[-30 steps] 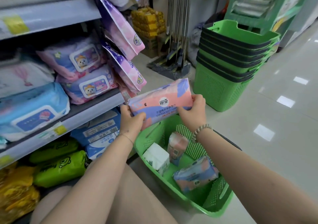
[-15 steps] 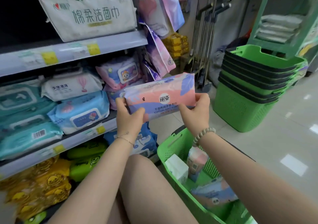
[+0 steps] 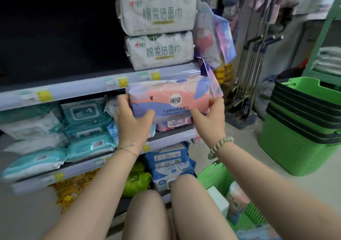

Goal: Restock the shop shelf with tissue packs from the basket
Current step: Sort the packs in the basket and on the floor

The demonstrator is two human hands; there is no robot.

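A pink and purple tissue pack is held level in front of the shop shelf, just below the edge of the upper board. My left hand grips its left end and my right hand grips its right end, thumbs on the front face. The green basket stands on the floor at the lower right, beside my knees. In it lie a white tissue pack and a pink one; the rest of it is cut off by the frame.
Two white packs are stacked on the upper board. Teal wipe packs fill the middle level, blue packs and yellow bags the bottom. A stack of green baskets stands at right, mop poles behind.
Both hands have carried the pink pack up and leftward from above the basket to the front of the shelf. The view has swung left and up, so the basket now lies at the lower right.
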